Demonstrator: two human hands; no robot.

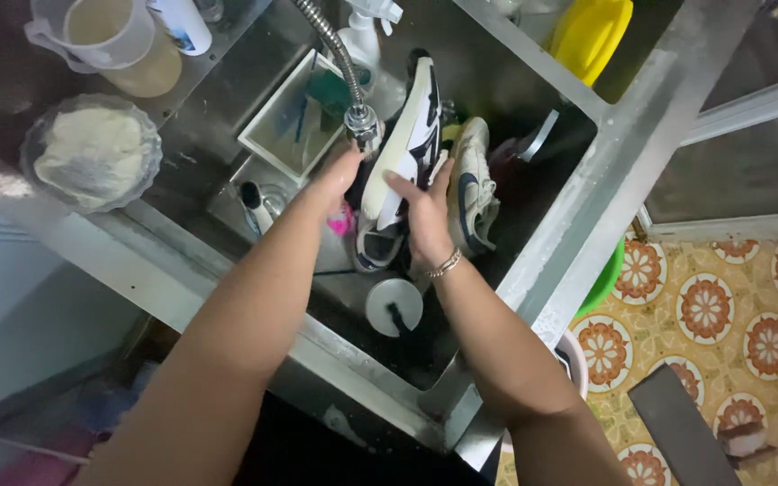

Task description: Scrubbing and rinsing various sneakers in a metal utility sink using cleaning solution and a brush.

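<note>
While held upright over the steel sink (542, 261), white sneaker (404, 144) with dark side stripes, sole turned toward the camera, toe up near the faucet head (364, 124). Right hand (427, 225) wrapped around its lower half, fingers clamped on the sole edge, thin metal bracelet (447, 265) at the wrist. Left hand (339, 175) pressed to the shoe's far side just under the flexible ribbed faucet hose (330, 45); fingers mostly hidden behind the shoe, so grip not clear, though seemingly curled against it. Something pink (342, 220) just below that hand, too hidden to name.

Crowding the basin: second sneaker (472, 184), pale with a dark swoosh-shaped mark, leaning just beside the first and touching the right hand's back; rectangular white tray (272, 135) behind the left wrist; round white drain stopper (394, 307) lying flat on the dark wet bottom, below both wrists. White spray bottle (364, 31) at the back.

On the counter to the left, ribbed glass bowl (92, 151) of whitish powder and translucent plastic measuring jug (119, 40). Yellow plastic container (592, 31) on the far rim. Right of the sink, floor tiles (731, 315) with orange floral medallions.
</note>
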